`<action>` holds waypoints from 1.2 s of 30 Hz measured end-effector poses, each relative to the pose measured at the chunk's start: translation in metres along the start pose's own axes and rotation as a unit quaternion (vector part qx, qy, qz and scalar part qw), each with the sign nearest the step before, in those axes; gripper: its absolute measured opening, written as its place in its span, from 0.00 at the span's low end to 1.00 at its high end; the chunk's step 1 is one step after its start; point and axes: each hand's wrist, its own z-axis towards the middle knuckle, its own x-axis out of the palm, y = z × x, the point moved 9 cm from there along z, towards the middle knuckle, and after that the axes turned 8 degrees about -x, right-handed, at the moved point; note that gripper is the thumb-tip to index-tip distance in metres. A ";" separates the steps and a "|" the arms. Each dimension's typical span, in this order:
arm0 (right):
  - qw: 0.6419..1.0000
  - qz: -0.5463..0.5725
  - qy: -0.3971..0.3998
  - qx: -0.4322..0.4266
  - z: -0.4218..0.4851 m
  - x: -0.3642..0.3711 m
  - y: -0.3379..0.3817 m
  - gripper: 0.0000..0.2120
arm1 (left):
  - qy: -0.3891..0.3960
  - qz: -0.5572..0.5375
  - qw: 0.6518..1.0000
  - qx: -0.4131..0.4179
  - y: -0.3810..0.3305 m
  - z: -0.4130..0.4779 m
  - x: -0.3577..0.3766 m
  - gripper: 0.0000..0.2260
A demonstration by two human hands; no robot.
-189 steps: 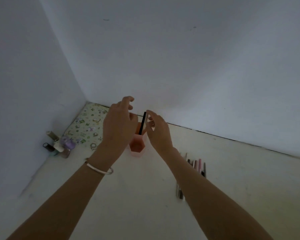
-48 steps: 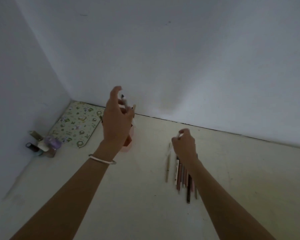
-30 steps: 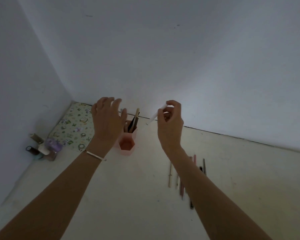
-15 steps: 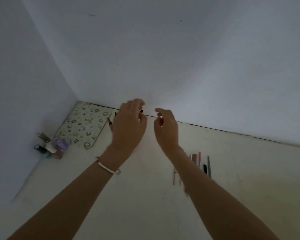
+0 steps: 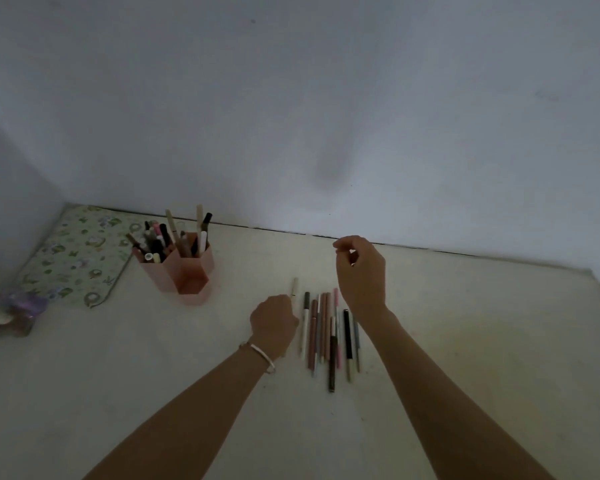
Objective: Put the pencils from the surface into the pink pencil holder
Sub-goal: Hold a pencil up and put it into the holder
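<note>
One cream pencil (image 5: 294, 287) lies at the left edge of the row of pencils (image 5: 329, 336), long axis pointing away from the person, and the left hand (image 5: 273, 325) is closed on its near end. The right hand (image 5: 360, 271) hovers over the row, fingertips pinched on nothing visible. The pink pencil holder (image 5: 184, 273) stands to the far left across bare surface (image 5: 153, 368).

Open surface (image 5: 243, 375) between the pencil row (image 5: 329, 334) and the pink holder (image 5: 184, 271), a clear lane. The holder's rear cells bristle with pencils; its front cell gapes free. Bottles (image 5: 7, 313) crowd the left corner.
</note>
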 end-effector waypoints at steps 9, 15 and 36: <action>0.942 -0.214 0.240 0.091 -0.047 0.072 -0.054 0.11 | -0.200 -0.292 0.929 0.108 -0.009 -0.019 -0.156 0.05; 0.923 -0.279 0.262 0.038 -0.058 0.100 -0.054 0.12 | -0.211 -0.323 0.916 0.106 0.012 -0.030 -0.173 0.08; 0.947 0.294 -0.076 0.104 0.034 0.080 0.088 0.09 | -0.347 -0.086 0.933 0.031 0.098 0.019 -0.253 0.22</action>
